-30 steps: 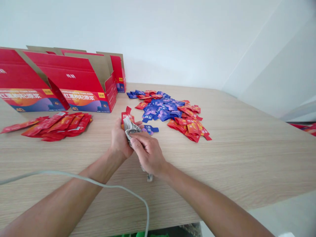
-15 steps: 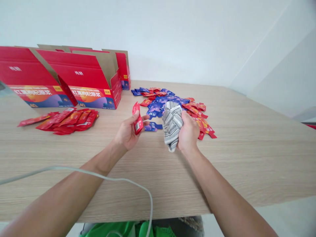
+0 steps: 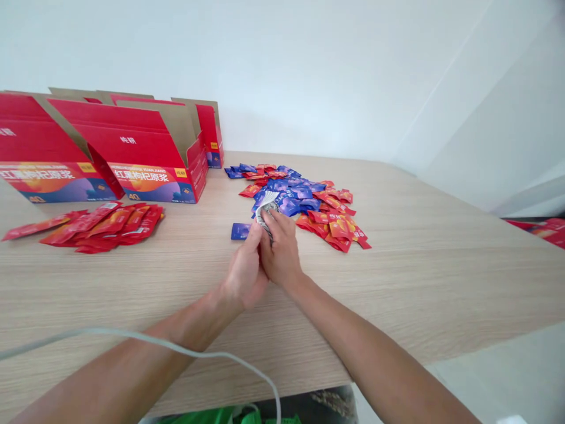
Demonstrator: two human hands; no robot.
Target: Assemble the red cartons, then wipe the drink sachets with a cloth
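Pressed together above the table are my left hand [image 3: 247,268] and my right hand [image 3: 280,244]. Between them is a bunched grey-and-white striped cloth [image 3: 268,203], held by my right hand. My left hand is closed against it; the red sachet it held a moment ago is hidden by the cloth and fingers. A single blue sachet [image 3: 241,231] lies just left of my fingertips. Right behind my hands spreads a pile of blue sachets [image 3: 298,194], with red sachets [image 3: 339,227] to its right.
Open red cartons [image 3: 145,147] stand at the back left. In front of them lies a heap of red sachets [image 3: 110,227]. A white cable [image 3: 176,347] crosses over my left forearm. The pale wooden table [image 3: 419,265] meets a white wall; red items [image 3: 549,229] show beyond its right edge.
My hands have come together, the striped cloth folding between them. The red sachet in my left hand has gone out of sight. The view has shifted slightly to the right.
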